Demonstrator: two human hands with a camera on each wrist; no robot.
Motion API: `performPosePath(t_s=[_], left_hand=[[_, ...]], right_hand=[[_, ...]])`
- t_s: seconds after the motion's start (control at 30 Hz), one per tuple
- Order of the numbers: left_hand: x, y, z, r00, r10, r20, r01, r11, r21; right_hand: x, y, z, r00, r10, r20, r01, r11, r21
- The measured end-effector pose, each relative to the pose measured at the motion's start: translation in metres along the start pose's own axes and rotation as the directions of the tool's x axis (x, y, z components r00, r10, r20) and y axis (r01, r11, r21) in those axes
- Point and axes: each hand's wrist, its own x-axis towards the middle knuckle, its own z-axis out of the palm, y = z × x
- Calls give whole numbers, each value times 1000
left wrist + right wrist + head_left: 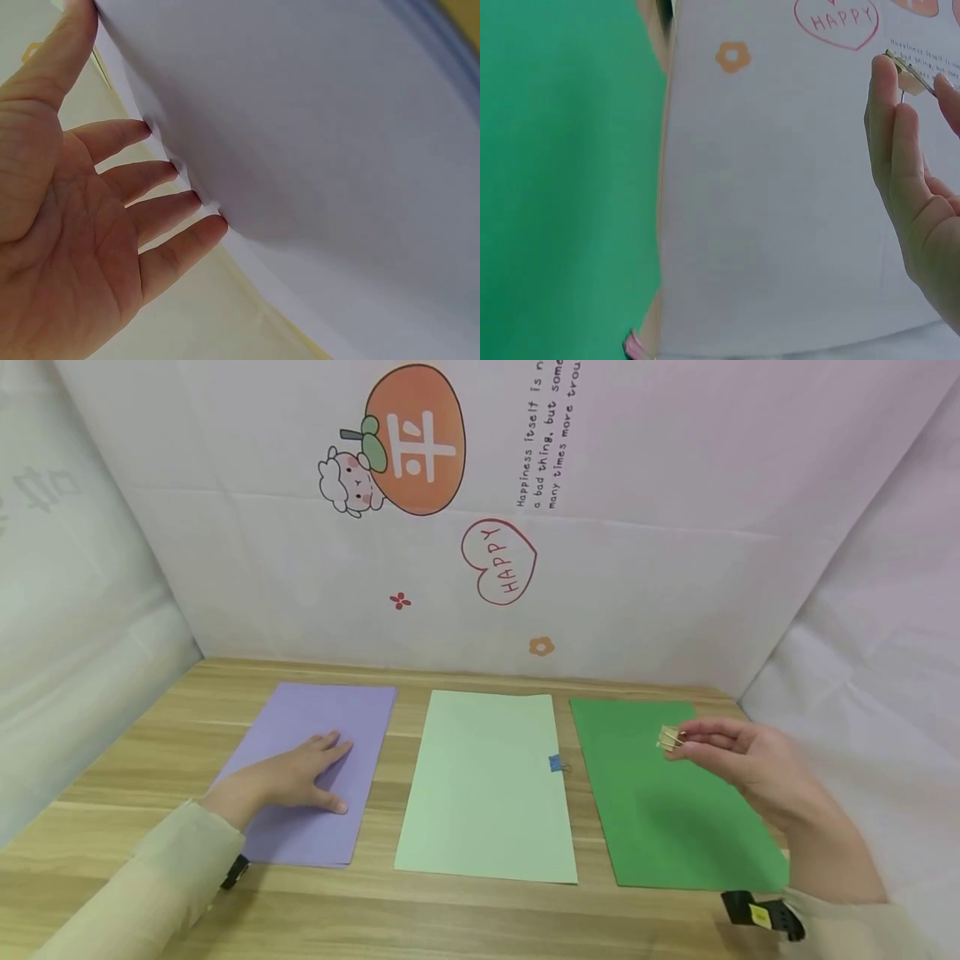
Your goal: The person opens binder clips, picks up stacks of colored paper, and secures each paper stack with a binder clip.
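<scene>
On the left, my left hand point(300, 772) rests on a stack of purple paper point(318, 706) with fingers spread. In the left wrist view, its fingertips point(214, 223) press against the sheet. My right hand point(757, 764) is raised over the green paper point(637, 785), pinching a yellow binder clip point(669, 739) between thumb and fingers. The same yellow clip point(909, 79) shows at the fingertips in the right wrist view, with its wire handles out.
Between the two stacks lies pale green paper point(487, 793), with a blue binder clip point(556, 763) on its right edge. A small pink object point(634, 345) is at the green paper's edge. White printed cloth point(637, 593) stands behind the wooden table point(420, 918) and along both sides.
</scene>
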Motion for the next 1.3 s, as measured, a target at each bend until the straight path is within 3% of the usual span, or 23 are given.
performPosePath(t_s=[0.1, 0.17, 0.23, 0.3, 0.47, 0.6, 0.7, 0.93, 1.2, 1.3], left_hand=[[1, -1, 1, 1000, 3, -3, -3, 1000, 0], [1, -1, 1, 1000, 4, -3, -4, 1000, -1], [1, -2, 2, 1000, 2, -3, -2, 1000, 2], [1, -3, 1, 1000, 0, -1, 0, 1000, 5], [2, -1, -2, 1000, -2, 4, 2, 1000, 5], [4, -1, -2, 1000, -1, 9, 1, 1000, 2], [4, -2, -1, 1000, -4, 13, 3, 1000, 7], [0, -3, -2, 1000, -4, -7, 4, 1000, 1], [-7, -9, -12, 989, -19, -147, 28, 998, 57], [-8, -16, -17, 978, -63, -200, 75, 996, 53]], right_hand=[[8, -3, 8, 999, -27, 22, 24, 993, 114], [14, -5, 13, 998, -60, 31, 51, 969, 243], [19, -7, 18, 993, -116, 34, 95, 925, 369], [23, -9, 24, 983, -182, 38, 140, 857, 496], [29, -16, 35, 957, -287, 25, 220, 783, 582], [34, -20, 43, 961, -274, 25, 195, 742, 641], [36, -24, 49, 972, -234, 14, 168, 737, 655], [43, -36, 62, 989, -138, -42, 134, 765, 630], [48, -51, 76, 995, -34, -98, 88, 779, 620], [51, -57, 82, 994, 7, -112, 64, 788, 612]])
